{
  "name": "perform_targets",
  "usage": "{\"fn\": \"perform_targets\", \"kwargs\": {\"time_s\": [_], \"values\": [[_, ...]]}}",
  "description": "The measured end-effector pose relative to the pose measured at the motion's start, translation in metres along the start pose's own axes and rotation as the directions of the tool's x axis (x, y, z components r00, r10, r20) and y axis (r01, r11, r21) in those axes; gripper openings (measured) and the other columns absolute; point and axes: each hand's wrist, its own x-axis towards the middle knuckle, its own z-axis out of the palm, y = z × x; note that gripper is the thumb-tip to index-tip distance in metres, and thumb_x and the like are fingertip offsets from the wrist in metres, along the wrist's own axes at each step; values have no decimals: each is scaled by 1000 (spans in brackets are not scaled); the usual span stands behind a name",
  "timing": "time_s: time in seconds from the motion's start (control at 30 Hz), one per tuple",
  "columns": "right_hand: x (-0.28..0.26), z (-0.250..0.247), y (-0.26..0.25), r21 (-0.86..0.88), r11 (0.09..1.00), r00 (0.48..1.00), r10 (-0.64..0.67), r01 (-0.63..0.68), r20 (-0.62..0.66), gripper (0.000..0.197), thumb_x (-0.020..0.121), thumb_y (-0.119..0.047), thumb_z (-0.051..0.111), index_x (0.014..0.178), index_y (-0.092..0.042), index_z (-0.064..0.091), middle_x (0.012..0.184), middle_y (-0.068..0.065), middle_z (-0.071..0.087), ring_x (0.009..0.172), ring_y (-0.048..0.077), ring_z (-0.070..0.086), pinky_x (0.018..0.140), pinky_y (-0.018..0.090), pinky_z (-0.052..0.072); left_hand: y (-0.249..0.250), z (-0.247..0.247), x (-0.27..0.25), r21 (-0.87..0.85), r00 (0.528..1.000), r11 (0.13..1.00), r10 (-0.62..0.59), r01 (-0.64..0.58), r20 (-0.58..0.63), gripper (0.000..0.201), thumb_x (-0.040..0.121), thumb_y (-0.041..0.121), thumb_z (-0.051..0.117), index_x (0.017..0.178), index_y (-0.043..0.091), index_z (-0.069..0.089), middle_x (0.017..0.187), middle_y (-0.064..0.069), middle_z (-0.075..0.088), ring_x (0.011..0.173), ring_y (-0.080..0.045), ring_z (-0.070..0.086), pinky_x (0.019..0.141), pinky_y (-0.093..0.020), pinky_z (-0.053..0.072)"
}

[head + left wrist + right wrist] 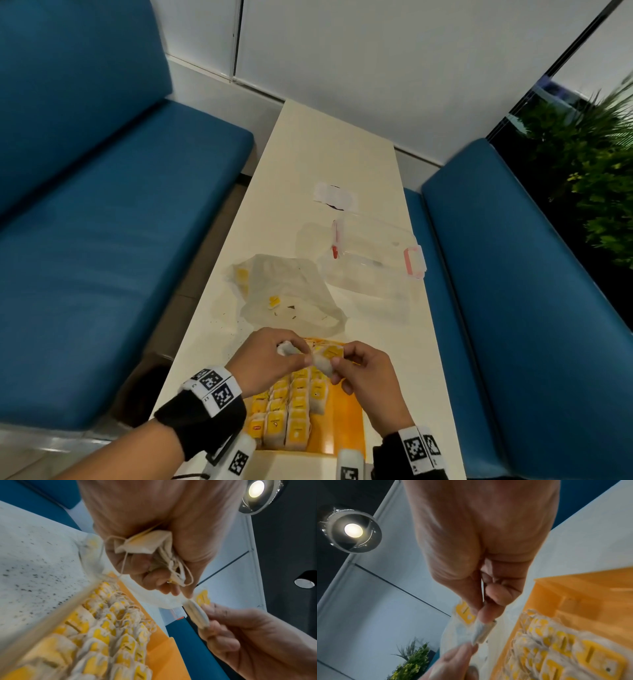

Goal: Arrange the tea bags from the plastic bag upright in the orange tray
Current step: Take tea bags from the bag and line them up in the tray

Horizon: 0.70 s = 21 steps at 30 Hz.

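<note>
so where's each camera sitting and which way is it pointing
Head: worn high, looks down the table; both hands and wristbands show.
Left wrist: looks along the left hand, which grips a bunch of tea bags.
Right wrist: looks along the right hand, which pinches one tea bag.
Both wrist views share the orange tray.

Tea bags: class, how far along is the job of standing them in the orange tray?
Done: rows of tea bags stand in the orange tray. In hand: left hand grips a bunch; right hand pinches one. Left: a few in the plastic bag, plus the tray's bare right side.
</note>
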Motion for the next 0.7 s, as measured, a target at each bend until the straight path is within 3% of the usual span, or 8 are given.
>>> {"fn": "perform_targets", "kwargs": {"time_s": [0.17,0.3,0.37,0.47,0.53,0.63,0.7], "values": [[-4,-16,29,-194,969,986,164,-152,44,5,89,0,63,91,5,63,63,15,68,44,14,53,46,25,40,-25,-19,-8,80,981,988,-121,134,-149,8,81,32,81,86,33,75,94,18,72,97,1,63,78,-13,43],[2,-11,51,-394,888,952,294,-238,87,14,85,2,60,76,-9,59,61,13,66,43,13,56,46,26,43,-45,-28,-16,122,956,965,-205,233,-210,15,82,35,78,93,34,68,97,14,70,96,-7,64,78,-23,47],[10,0,63,-492,823,932,357,-284,59,15,81,1,61,79,-13,59,70,9,67,55,16,67,48,27,50,-52,-27,-20,132,946,953,-243,274,-214,25,82,37,79,101,35,63,102,10,68,98,-12,64,80,-26,49],[19,17,78,-609,741,925,379,-283,31,19,78,-3,64,82,-19,56,100,6,65,92,21,71,74,31,58,-55,-23,-25,128,940,943,-279,307,-198,41,82,40,78,117,37,57,110,3,66,105,-18,63,88,-30,51],[24,23,87,-635,722,932,361,-275,6,18,82,-2,57,78,-19,51,105,9,64,101,23,68,84,31,56,-54,-22,-25,105,939,946,-281,306,-199,45,82,39,79,122,36,58,113,3,66,107,-18,62,92,-31,51],[23,32,88,-622,725,940,336,-294,-53,9,80,-4,52,81,-13,56,98,12,67,89,23,67,73,30,55,-51,-22,-25,108,948,954,-258,281,-184,42,85,33,77,123,35,60,111,8,65,104,-12,60,92,-26,48],[21,36,87,-633,721,949,305,-281,-74,5,84,-8,54,83,-12,58,99,11,67,85,20,61,68,25,47,-48,-21,-26,110,955,959,-240,261,-173,29,87,30,75,109,43,61,101,18,62,99,-8,58,88,-23,45]]}}
